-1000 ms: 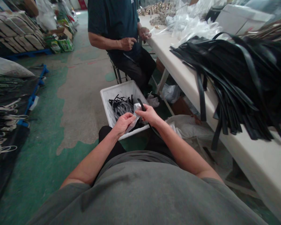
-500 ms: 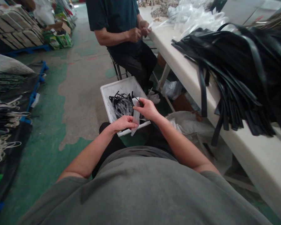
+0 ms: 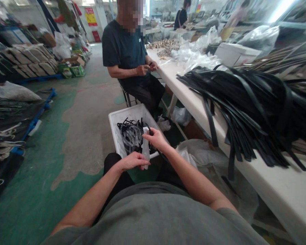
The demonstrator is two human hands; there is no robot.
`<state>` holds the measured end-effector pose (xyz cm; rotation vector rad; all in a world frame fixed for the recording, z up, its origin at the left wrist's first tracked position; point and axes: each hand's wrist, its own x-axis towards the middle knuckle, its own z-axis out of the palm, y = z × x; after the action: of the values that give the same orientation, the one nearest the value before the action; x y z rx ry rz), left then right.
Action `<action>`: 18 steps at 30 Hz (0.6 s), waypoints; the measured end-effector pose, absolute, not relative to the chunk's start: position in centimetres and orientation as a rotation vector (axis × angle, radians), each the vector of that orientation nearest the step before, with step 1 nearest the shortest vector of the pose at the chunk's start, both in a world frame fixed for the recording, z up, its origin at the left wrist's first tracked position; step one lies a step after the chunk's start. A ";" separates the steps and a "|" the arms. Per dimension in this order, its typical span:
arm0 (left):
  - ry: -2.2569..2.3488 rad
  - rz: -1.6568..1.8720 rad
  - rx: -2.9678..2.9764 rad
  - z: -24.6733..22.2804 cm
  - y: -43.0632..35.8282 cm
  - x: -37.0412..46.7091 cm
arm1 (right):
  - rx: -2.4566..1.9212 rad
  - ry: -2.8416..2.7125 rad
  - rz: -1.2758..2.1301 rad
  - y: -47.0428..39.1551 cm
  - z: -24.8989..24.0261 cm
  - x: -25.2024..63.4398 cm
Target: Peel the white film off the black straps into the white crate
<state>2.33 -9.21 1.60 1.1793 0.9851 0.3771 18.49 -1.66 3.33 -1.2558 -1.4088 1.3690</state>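
By the near edge of the white bin, our left hand pinches the filmy sleeve low and our right hand grips its top and a black strap, so slackened fingers could drop either.

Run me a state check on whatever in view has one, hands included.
Left hand: closed on the plastic sleeve's lower end
Right hand: closed at its upper end, with a black strap
Plastic sleeve: held lengthwise between both hands
White bin: open, partly filled with straps
Strap pile: loose, ends hanging over the table edge
Co-worker: seated
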 end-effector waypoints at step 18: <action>1.249 1.160 0.836 2.8 -2.6 -0.2 | -1.186 -1.347 2.013 -3.2 -1.1 17.8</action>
<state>-0.23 -2.60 2.81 0.8359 1.2490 1.1603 17.77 -3.15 -1.06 -1.1860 -1.3470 2.0129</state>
